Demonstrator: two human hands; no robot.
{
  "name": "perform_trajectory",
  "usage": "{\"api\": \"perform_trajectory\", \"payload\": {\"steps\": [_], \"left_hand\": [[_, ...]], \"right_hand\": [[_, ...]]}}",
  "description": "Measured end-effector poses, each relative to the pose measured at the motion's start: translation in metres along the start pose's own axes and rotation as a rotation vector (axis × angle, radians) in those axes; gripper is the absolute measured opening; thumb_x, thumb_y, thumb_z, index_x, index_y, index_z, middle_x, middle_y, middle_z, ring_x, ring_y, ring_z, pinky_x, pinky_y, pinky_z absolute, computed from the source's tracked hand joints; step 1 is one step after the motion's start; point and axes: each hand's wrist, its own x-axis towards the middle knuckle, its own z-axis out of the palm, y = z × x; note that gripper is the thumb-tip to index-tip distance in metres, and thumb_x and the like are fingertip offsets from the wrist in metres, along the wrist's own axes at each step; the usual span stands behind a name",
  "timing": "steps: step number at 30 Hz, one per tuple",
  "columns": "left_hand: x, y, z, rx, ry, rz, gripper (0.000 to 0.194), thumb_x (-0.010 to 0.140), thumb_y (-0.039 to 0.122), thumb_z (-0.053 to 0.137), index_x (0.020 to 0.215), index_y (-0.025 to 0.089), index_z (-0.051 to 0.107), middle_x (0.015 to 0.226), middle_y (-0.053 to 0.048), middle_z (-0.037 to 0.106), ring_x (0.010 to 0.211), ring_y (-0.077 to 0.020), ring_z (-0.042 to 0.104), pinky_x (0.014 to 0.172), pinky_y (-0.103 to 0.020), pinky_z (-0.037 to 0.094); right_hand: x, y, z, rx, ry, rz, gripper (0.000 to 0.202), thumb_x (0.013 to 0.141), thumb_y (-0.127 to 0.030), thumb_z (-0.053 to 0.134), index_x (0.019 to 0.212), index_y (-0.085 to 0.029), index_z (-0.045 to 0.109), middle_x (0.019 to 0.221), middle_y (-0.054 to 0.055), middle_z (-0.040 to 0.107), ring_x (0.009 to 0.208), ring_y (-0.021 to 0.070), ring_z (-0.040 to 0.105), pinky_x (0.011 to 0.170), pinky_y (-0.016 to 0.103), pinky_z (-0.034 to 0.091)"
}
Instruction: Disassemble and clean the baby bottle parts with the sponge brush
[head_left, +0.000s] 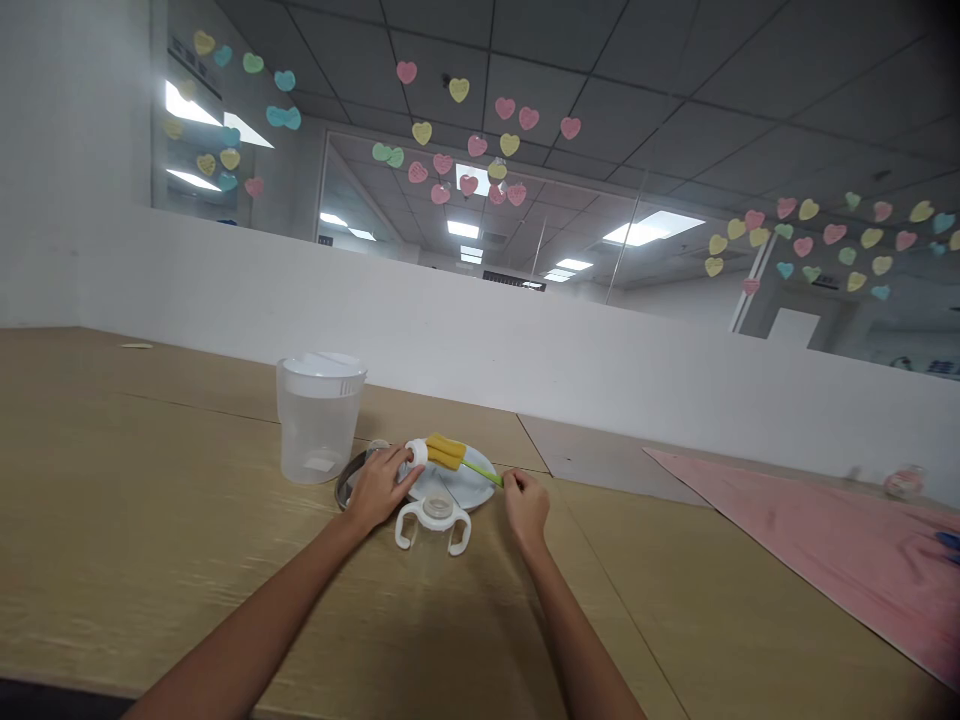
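Note:
My left hand (381,487) is closed on a white bottle cap (417,453), a ring-like piece. Pinched in my right hand (525,505) is the thin green handle of a bottle brush (445,450), whose yellow sponge head points left and lies right beside the cap; I cannot tell whether they touch. Beneath both is a white plate (480,490). Nearer to me stands a clear baby bottle (438,507) without a cap, fitted with a white two-handled holder (405,524). A round metal dish (345,487) is partly hidden behind my left hand.
A translucent lidded pitcher (321,430) stands to the left of my hands on the wooden table (187,520). At the right lies a pink mat (825,540), with a small jar (904,482) near its far side. A white wall (450,330) borders the table's back.

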Motion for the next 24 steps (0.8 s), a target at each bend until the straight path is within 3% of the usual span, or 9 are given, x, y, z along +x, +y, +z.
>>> {"api": "perform_trajectory", "payload": {"steps": [8, 13, 24], "left_hand": [[0.007, -0.023, 0.001, 0.001, 0.231, -0.244, 0.024, 0.086, 0.039, 0.041, 0.081, 0.019, 0.052, 0.105, -0.009, 0.052, 0.095, -0.0201, 0.054, 0.084, -0.031, 0.044], [0.007, -0.044, 0.003, 0.180, 0.089, -0.378, 0.024, 0.082, 0.035, 0.044, 0.072, 0.018, 0.055, 0.085, -0.008, 0.056, 0.086, -0.0222, 0.053, 0.080, -0.033, 0.043], [0.006, -0.041, 0.004, 0.257, -0.120, -0.432, 0.024, 0.083, 0.036, 0.047, 0.083, 0.017, 0.062, 0.099, -0.008, 0.060, 0.086, -0.0192, 0.058, 0.073, -0.028, 0.044]], "right_hand": [[0.000, -0.001, -0.003, 0.009, 0.027, 0.056, 0.032, 0.071, -0.033, 0.035, 0.058, -0.017, 0.059, 0.058, 0.002, 0.058, 0.060, 0.0166, 0.050, 0.055, 0.023, 0.029], [0.000, 0.000, -0.002, -0.034, 0.007, 0.059, 0.032, 0.072, -0.032, 0.036, 0.062, -0.017, 0.062, 0.061, 0.004, 0.062, 0.063, 0.0176, 0.052, 0.055, 0.024, 0.030], [0.000, -0.001, -0.002, -0.082, -0.007, 0.052, 0.032, 0.073, -0.031, 0.036, 0.060, -0.018, 0.063, 0.064, 0.005, 0.064, 0.063, 0.0178, 0.052, 0.054, 0.024, 0.029]]}}
